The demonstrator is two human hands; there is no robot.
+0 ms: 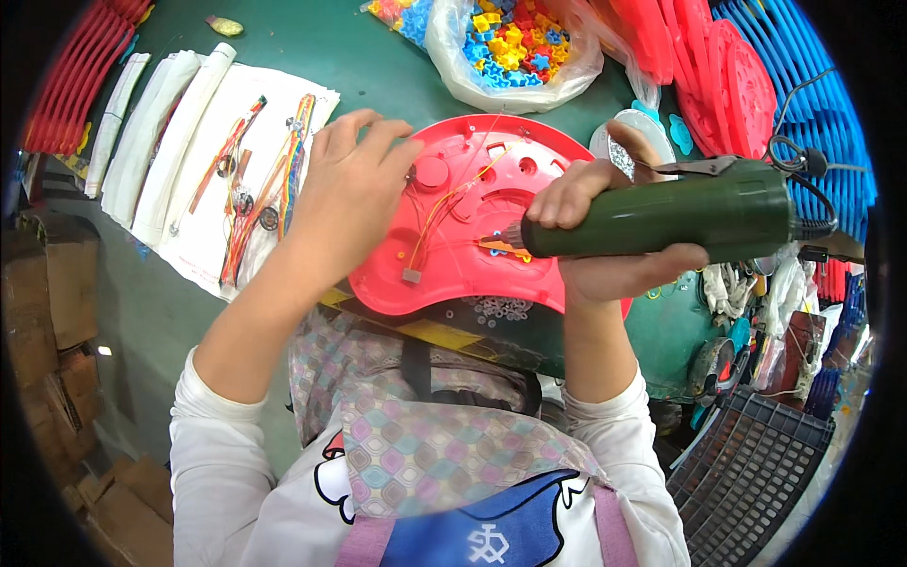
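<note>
My right hand point(605, 203) is wrapped round a dark green electric screwdriver point(671, 215), which lies nearly level with its bit pointing left. The bit end is over a red plastic shell point(387, 274), near a small orange piece point(504, 248) inside it. Thin red and yellow wires point(436, 213) run across the shell to a small pale connector point(412, 275). At the shell's upper left rim is my left hand point(354, 189), its fingers bent and their tips by a small dark part. The thumb is hidden, so what the fingers pinch is unclear.
Wired speaker parts point(248, 203) lie on white sheeting at the left. Behind the shell sits a bag of colourful plastic stars point(515, 47). Small white washers point(501, 308) are at the table's front edge. Red shells point(727, 85) and blue plastic parts point(803, 94) are stacked far right.
</note>
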